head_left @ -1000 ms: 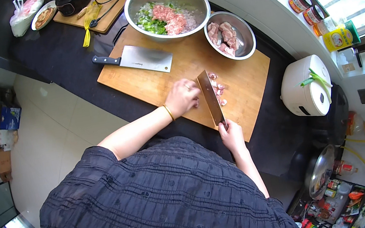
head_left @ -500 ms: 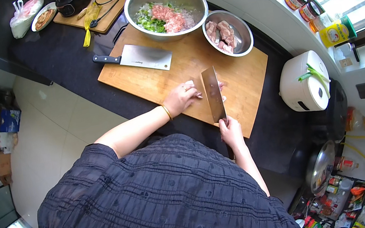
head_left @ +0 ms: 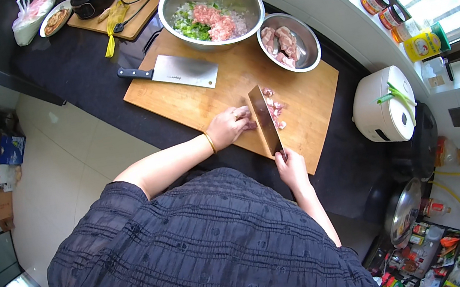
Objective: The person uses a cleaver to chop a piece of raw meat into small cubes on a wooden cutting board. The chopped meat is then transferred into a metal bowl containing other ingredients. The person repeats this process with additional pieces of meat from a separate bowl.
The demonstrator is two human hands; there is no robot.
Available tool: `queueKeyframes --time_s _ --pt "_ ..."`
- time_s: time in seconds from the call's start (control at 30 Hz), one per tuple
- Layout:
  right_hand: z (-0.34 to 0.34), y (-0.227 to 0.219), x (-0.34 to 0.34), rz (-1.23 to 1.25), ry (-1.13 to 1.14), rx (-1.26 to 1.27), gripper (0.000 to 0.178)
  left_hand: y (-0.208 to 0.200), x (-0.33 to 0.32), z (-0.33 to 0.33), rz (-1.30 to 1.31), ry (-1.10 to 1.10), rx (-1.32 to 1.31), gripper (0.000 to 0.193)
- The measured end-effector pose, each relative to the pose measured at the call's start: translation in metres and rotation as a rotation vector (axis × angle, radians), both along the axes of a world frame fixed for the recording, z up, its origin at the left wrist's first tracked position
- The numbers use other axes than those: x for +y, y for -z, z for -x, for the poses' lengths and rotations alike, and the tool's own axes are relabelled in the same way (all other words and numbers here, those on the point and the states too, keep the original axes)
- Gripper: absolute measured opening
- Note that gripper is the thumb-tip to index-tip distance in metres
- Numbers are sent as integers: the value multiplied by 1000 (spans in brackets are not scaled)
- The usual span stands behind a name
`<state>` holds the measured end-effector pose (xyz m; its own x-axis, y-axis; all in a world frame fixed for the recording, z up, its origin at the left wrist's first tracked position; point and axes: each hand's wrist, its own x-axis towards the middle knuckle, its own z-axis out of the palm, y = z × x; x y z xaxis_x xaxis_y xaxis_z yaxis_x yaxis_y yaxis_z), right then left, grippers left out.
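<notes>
My right hand (head_left: 291, 167) grips the handle of a cleaver (head_left: 264, 118), its broad blade standing on edge over the wooden cutting board (head_left: 309, 106). Just left of the blade, my left hand (head_left: 229, 126) has its fingers curled down on a piece of raw meat, mostly hidden beneath them. Small cut pieces of pinkish meat (head_left: 275, 113) lie along the blade's right side. A second cleaver (head_left: 184, 72) with a black handle rests flat at the board's left. Behind, a large steel bowl (head_left: 169, 0) holds ground meat and chopped greens; a smaller steel bowl (head_left: 315, 55) holds larger raw chunks.
A white rice cooker (head_left: 379, 109) with green onion on its lid stands right of the board. Jars (head_left: 391, 14) line the windowsill. At the far left are another board (head_left: 132, 32) with a black appliance and cord, a plate of food (head_left: 56, 20) and a plastic bag (head_left: 31, 20).
The cleaver in my right hand has shifted slightly left and its blade leans more. More cut meat pieces show at its right. My left hand stays close to the blade.
</notes>
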<state>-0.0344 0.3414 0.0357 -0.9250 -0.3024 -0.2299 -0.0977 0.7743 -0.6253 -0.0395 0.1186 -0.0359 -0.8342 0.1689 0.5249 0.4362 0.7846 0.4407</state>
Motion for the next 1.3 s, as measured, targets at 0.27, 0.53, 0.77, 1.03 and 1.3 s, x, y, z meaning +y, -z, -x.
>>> queueKeyframes --time_s 0.27,0.53,0.77,1.03,1.3 --pt "7 -18 -6 -47 -59 -24 24 10 8 4 13 -124 32 17" --pt "8 -27 -8 -43 -57 -66 23 3 6 -1 -97 -102 94 15" --pt "13 -14 -4 -73 -137 -44 20 17 4 1 6 -91 102 15" --pt "19 -14 -6 -118 -213 -54 18 12 4 1 -128 -105 105 14" --pt "34 -16 -11 -135 -272 -62 17 20 3 4 -134 -33 76 14"
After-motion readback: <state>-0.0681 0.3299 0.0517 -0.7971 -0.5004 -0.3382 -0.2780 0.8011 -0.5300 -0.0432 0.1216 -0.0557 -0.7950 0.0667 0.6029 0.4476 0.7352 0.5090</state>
